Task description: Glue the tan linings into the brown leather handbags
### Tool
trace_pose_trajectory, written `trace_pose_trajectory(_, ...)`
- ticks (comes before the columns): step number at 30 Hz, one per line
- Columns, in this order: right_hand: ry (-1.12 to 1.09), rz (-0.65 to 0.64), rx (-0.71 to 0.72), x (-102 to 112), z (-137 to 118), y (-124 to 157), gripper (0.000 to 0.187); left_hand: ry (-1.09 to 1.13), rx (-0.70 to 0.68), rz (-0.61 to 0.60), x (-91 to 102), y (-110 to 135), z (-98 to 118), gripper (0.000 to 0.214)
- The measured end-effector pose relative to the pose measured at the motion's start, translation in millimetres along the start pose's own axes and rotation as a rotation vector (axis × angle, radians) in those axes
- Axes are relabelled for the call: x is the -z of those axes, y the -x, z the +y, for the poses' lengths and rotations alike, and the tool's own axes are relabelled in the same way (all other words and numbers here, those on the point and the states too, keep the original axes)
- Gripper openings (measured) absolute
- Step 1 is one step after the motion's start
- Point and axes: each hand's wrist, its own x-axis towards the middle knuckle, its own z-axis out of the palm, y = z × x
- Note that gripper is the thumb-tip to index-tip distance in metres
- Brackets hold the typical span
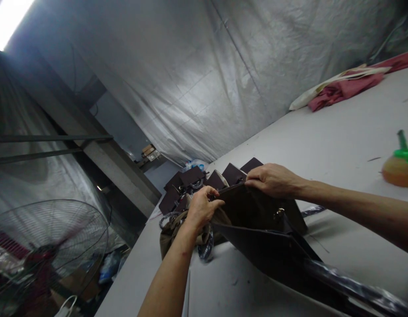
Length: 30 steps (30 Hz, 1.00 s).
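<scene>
Surrounding dark bag [256, 215]: stacked bags [193, 176], bottle [400, 171]

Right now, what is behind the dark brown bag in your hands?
Behind the dark brown bag, a row of similar bags stands on the white table; it hides some of their lower parts.

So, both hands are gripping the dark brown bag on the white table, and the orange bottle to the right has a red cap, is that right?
Not quite: the head view shows the orange bottle has a green cap, not red. The left hand and right hand do grip the dark brown bag on the white table.
</scene>
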Motion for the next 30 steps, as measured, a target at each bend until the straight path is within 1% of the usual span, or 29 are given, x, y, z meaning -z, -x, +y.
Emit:
trace_pose_trajectory(3,-0.016,0.000,0.002,3.0,1.5,2.2,0.033,0.008,-0.004,0.026,-2.5,-2.2,0.7,0.010)
trace_pose_trajectory(9,-0.020,0.017,0.002,4.4,4.4,4.9,0.033,0.002,-0.038,0.076,-5.0,-4.9,2.2,0.012)
trace_pose_trajectory(11,-0.028,0.016,0.006,4.3,4.4,5.7,0.032,-0.007,-0.032,0.070,-4.8,-4.6,3.6,0.015)
trace_pose_trajectory(14,-0.044,0.019,0.008,4.3,4.3,6.8,0.032,-0.039,0.004,0.056,-4.0,-3.7,6.1,0.013)
trace_pose_trajectory(19,-0.040,0.029,0.012,3.7,4.6,7.0,0.031,-0.091,0.033,0.084,-4.3,-3.6,8.6,0.007)
trace_pose_trajectory(26,-0.034,0.020,-0.007,5.4,2.8,6.6,0.032,-0.130,0.002,0.090,-4.0,-2.9,12.8,0.008)
trace_pose_trajectory(30,-0.027,0.012,-0.014,6.7,2.3,8.2,0.033,-0.178,0.021,0.115,-4.7,-4.0,18.8,0.008)
